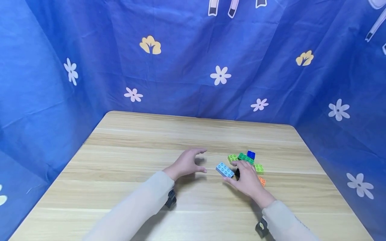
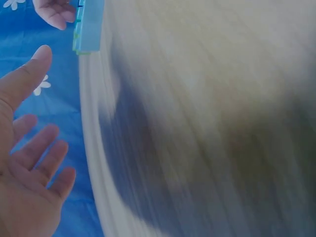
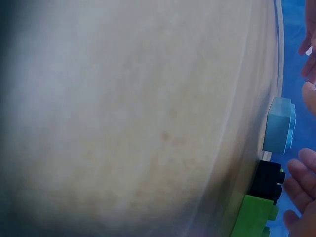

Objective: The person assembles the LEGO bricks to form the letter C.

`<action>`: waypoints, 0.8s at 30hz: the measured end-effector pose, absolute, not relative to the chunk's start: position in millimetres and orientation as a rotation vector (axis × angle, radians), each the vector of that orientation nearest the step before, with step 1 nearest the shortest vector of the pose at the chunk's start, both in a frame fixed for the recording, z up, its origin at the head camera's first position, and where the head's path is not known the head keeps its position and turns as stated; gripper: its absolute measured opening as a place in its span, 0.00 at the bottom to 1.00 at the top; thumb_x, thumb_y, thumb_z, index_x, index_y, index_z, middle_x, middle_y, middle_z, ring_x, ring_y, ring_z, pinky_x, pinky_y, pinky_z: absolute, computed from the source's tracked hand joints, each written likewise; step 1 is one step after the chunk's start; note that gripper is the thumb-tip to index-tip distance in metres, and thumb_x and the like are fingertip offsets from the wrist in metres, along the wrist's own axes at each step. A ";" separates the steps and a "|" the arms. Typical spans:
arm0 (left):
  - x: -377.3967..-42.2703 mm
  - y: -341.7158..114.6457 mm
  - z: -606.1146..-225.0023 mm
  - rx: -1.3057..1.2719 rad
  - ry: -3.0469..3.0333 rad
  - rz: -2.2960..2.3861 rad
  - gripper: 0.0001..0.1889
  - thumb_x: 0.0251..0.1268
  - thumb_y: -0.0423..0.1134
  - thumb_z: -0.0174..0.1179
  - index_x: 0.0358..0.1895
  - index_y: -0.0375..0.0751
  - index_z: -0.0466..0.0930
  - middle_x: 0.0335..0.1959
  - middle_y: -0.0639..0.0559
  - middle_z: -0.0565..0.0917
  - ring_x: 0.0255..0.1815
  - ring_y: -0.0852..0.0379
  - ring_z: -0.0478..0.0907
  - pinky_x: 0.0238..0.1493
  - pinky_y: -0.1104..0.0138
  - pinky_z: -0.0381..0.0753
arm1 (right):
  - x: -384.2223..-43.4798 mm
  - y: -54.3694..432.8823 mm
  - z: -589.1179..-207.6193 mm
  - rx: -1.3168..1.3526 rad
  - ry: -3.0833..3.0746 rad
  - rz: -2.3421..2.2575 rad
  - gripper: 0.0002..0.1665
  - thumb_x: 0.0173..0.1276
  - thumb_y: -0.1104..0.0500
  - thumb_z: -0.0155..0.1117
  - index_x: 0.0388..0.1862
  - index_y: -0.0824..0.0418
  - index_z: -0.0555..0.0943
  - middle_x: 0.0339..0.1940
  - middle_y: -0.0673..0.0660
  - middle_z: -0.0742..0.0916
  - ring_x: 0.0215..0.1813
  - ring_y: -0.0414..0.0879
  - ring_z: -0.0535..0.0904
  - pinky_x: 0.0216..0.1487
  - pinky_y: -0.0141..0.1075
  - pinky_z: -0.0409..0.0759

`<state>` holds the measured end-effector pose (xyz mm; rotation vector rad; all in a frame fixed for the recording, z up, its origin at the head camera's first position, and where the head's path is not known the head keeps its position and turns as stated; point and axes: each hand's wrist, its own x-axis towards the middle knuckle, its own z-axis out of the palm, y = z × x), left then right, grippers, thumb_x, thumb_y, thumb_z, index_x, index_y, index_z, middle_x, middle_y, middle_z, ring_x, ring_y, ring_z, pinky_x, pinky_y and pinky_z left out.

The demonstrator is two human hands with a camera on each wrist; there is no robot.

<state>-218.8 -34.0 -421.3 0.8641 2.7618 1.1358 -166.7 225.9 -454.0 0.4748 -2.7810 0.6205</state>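
Note:
My left hand (image 1: 187,164) hovers over the table left of the bricks, thumb and fingers spread apart with nothing between them. A light blue toy building brick (image 1: 224,170), studs up, lies between the two hands. Over the brick group is my right hand (image 1: 248,179), its thumb near the light blue brick's front end and its fingers loosely bent above the others. Partly under that hand lie a black brick (image 3: 267,180) and a green brick (image 1: 245,158). Lime bricks (image 1: 259,168) and an orange brick (image 1: 262,181) show around it, with a dark blue brick (image 1: 251,154) behind.
A wooden table (image 1: 135,144) spreads under everything. Blue cloth (image 1: 181,80) printed with flowers hangs behind the table and along both sides. Small black devices sit at the left wrist (image 1: 171,198) and the right wrist (image 1: 261,228).

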 end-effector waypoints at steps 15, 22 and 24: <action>-226.6 4.4 -428.9 0.900 2.609 1.073 0.35 0.43 0.37 0.76 0.59 0.36 0.74 0.58 0.45 0.78 0.59 0.48 0.73 0.63 0.59 0.67 | -172.6 231.6 -455.3 0.546 -2.786 0.643 0.33 0.48 0.41 0.77 0.47 0.60 0.81 0.49 0.56 0.83 0.56 0.54 0.75 0.60 0.53 0.66; -229.5 14.2 -436.0 0.870 2.604 1.027 0.32 0.45 0.36 0.75 0.58 0.37 0.75 0.57 0.46 0.79 0.60 0.50 0.72 0.65 0.59 0.65 | -175.0 233.2 -457.5 0.581 -2.765 0.656 0.29 0.47 0.43 0.78 0.44 0.58 0.82 0.46 0.53 0.84 0.54 0.53 0.76 0.58 0.52 0.68; -229.7 15.6 -437.3 0.865 2.608 1.025 0.31 0.47 0.36 0.74 0.58 0.38 0.76 0.56 0.47 0.79 0.60 0.50 0.72 0.65 0.59 0.65 | -175.9 233.5 -458.2 0.596 -2.760 0.649 0.28 0.47 0.44 0.78 0.43 0.57 0.83 0.45 0.53 0.85 0.53 0.53 0.76 0.57 0.52 0.68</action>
